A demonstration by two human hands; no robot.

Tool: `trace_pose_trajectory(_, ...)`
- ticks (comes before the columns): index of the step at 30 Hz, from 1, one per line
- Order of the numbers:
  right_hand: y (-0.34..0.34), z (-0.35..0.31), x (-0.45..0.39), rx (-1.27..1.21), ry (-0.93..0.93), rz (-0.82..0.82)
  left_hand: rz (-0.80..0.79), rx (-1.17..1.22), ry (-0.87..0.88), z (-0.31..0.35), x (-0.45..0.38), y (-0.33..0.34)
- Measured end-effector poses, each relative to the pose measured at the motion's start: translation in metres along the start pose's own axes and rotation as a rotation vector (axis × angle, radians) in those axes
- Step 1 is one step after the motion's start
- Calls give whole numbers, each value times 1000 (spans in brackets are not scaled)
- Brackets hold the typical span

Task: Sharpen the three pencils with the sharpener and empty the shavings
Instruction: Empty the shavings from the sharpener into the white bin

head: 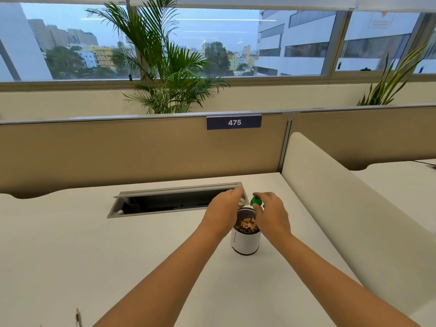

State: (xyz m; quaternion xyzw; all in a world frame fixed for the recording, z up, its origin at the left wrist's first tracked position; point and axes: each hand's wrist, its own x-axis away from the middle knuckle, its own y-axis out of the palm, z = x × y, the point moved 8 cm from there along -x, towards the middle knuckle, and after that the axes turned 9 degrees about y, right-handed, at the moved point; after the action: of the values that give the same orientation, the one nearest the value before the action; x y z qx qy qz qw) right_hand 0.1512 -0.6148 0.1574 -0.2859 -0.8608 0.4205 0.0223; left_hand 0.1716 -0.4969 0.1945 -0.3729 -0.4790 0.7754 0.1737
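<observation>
A small cylindrical mesh bin (245, 243) with a white band stands on the desk, and pencil shavings (247, 224) lie inside it. My right hand (271, 215) hovers over its right rim and grips a green sharpener part (256, 201). My left hand (224, 211) is over the bin's left rim, fingers curled on a small whitish piece (241, 203) that is mostly hidden. One pencil tip (78, 317) shows at the bottom left edge of the desk; other pencils are out of sight.
An open cable tray (169, 201) with a raised metal lid is cut into the white desk (94, 244) just behind the hands. A beige partition (141, 149) with a "475" label closes the back. A curved white divider (342, 208) bounds the right side.
</observation>
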Motion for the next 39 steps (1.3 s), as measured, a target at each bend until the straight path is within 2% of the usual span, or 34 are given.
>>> trace_pose_trajectory(2, 3, 2, 3, 58, 21, -49, -57, -51, 33, 3, 5, 4)
trace_pose_trajectory(5, -9, -2, 4, -4, -26, 77, 112, 48, 12, -6, 11, -8)
trace_pose_trajectory(7, -4, 1, 2, 28, 26, 7, 131, 87, -30, -9, 14, -8)
trace_pose_trajectory(9, 2, 8, 5, -52, 132, -75, 159, 154, -153, -18, 21, -8)
trace_pose_trajectory(11, 0, 7, 4, -146, 160, -62, 243, 191, -251, -26, 26, -17)
trace_pose_trajectory(16, -3, 9, 8, -374, 272, -75, 272, 159, -311, -25, 33, -24)
trace_pose_trajectory(18, -1, 12, 10, -487, 359, -112, 337, 301, -387, -30, 37, -22)
trace_pose_trajectory(19, 3, 16, 11, -591, 449, -165, 378, 445, -467, -36, 40, -19)
trace_pose_trajectory(21, 16, 23, 20, -902, 685, -307, 417, 848, -698, -49, 52, -3)
trace_pose_trajectory(23, 24, 23, 29, -1158, 819, -397, 398, 1191, -883, -49, 65, 15)
trace_pose_trajectory(25, 26, 19, 34, -1216, 846, -427, 379, 1258, -942, -49, 73, 19)
trace_pose_trajectory(30, 12, 16, 31, -1041, 785, -298, 382, 1235, -859, -47, 64, 8)
trace_pose_trajectory(34, 11, 18, 38, -1301, 867, -303, 323, 908, -658, -40, 47, -5)
trace_pose_trajectory(35, 9, 18, 38, -1230, 850, -317, 306, 787, -586, -36, 41, -10)
trace_pose_trajectory(36, 6, 15, 37, -1039, 774, -336, 288, 670, -520, -31, 36, -13)
trace_pose_trajectory(39, -3, -6, 25, -416, 331, -359, 205, 363, -364, -15, 14, -20)
